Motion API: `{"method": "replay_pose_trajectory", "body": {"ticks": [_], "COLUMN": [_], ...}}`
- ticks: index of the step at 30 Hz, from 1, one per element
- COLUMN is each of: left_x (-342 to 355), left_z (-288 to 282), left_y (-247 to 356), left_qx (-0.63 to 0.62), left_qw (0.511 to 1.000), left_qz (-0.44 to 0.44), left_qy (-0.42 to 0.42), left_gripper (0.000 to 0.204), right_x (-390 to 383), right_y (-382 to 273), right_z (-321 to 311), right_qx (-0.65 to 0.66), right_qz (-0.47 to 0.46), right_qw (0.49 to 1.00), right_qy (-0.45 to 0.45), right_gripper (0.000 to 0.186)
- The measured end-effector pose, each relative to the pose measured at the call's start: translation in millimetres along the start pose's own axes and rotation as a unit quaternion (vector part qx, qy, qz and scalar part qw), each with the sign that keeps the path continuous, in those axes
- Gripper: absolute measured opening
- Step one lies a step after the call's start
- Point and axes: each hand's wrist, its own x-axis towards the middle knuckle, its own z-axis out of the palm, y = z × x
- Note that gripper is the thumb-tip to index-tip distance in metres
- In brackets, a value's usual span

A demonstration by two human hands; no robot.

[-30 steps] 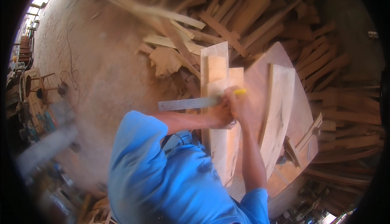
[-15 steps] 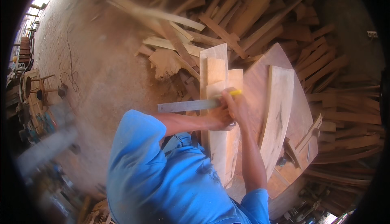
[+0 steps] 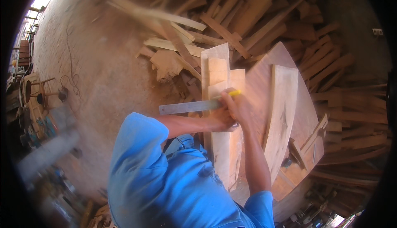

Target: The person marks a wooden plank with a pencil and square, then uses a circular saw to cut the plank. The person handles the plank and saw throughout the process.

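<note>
A stack of pale wooden boards [image 3: 219, 153] lies lengthwise in front of me, with several shorter pieces overlapping at its far end. Across it rests the flat grey blade of a metal square [image 3: 182, 107], sticking out to the left. My left hand [image 3: 221, 120] is closed on the square's right end, which is mostly hidden; a bit of metal shows beneath the fingers. Just above, my right hand [image 3: 237, 102] pinches a yellow pencil [image 3: 235, 92] by the blade's edge. The pencil's tip cannot be made out.
A wide brown panel [image 3: 260, 79] supports the boards, with a long curved plank [image 3: 283, 112] to their right. Small offcuts [image 3: 312, 139] lie at its right corner. Heaped scrap wood [image 3: 231, 17] covers the floor beyond and to the right. A cable [image 3: 70, 58] runs over the floor at left.
The pencil and my right hand have shifted slightly left along the blade. The left hand stays closed on the square, and the whole view has drifted a little.
</note>
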Motion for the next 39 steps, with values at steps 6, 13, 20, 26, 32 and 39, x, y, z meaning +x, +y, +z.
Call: {"method": "replay_pose_trajectory", "body": {"ticks": [6,13,20,26,32,39], "left_x": [2,2,-1,1,5,9], "left_z": [-4,-17,-25,-27,-32,-37], "left_y": [2,8,13,12,17,19], "left_qx": [-0.003,-0.014,0.095,0.124,0.114,0.112], "left_qw": [1.0,1.0,0.995,0.991,0.986,0.991], "left_qz": [0.006,-0.013,0.018,0.042,0.085,0.068], "left_qy": [0.002,-0.024,0.013,-0.024,0.082,0.006], "left_gripper": [0.047,0.045,0.046,0.047,0.036,0.035], "right_x": [-1,4,4,8,6,11], "right_y": [-5,6,17,20,10,19], "right_z": [0,-4,-22,-31,-44,-46], "right_qx": [-0.054,-0.075,-0.085,-0.155,-0.185,-0.176], "right_qz": [-0.015,-0.065,-0.08,-0.138,-0.143,-0.227], "right_qw": [0.998,0.995,0.993,0.978,0.972,0.948], "right_qy": [0.0,-0.007,-0.012,0.009,0.016,0.134], "right_gripper": [0.028,0.026,0.025,0.025,0.023,0.021]}}
